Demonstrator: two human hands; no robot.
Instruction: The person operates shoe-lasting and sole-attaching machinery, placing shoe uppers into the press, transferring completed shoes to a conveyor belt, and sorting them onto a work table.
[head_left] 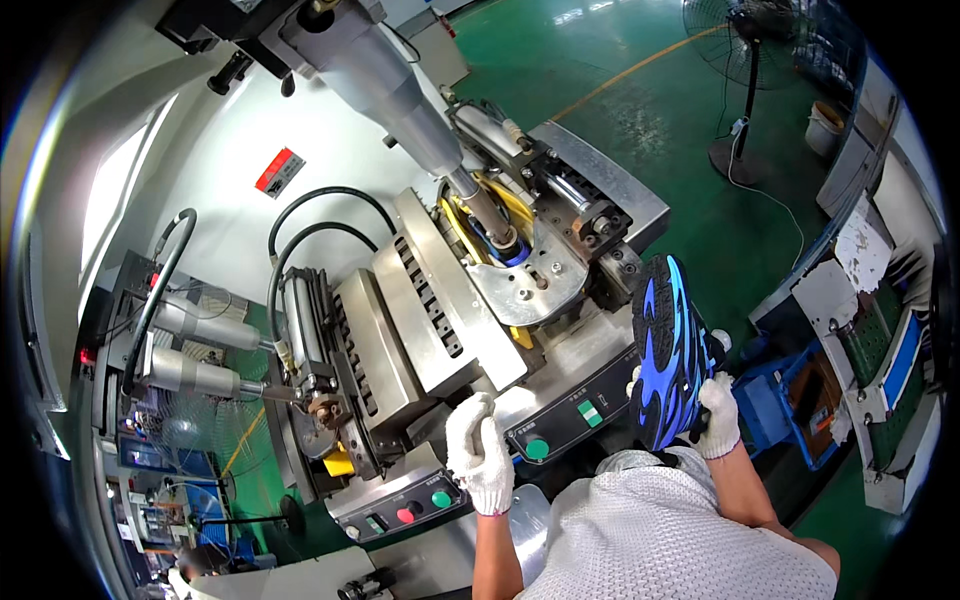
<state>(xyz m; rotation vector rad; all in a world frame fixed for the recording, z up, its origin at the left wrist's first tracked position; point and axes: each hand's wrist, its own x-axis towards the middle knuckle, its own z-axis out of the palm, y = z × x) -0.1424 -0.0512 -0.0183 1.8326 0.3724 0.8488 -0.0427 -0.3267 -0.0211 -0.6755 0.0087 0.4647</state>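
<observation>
My right hand (718, 415), in a white knit glove, grips a shoe (662, 350) near its lower end. Its blue and black patterned sole is turned toward me, and most of the upper is hidden behind it. My left hand (480, 455), gloved the same way, is raised over the front of the machine's control panel (415, 508). Its fingers are loosely curved and nothing shows in them. Ahead stands a metal press machine (430, 310). Its slanted ram (485, 215) reaches down to a blue part (512, 252) between yellow pads at a metal plate (530, 280).
Green and red buttons (537, 449) sit along the machine's front edge. Cylinders and black hoses (320, 228) fill its left side. At the right are a blue crate (770, 405) and a rack (870, 350). A standing fan (745, 90) with a trailing cord is farther back on the green floor.
</observation>
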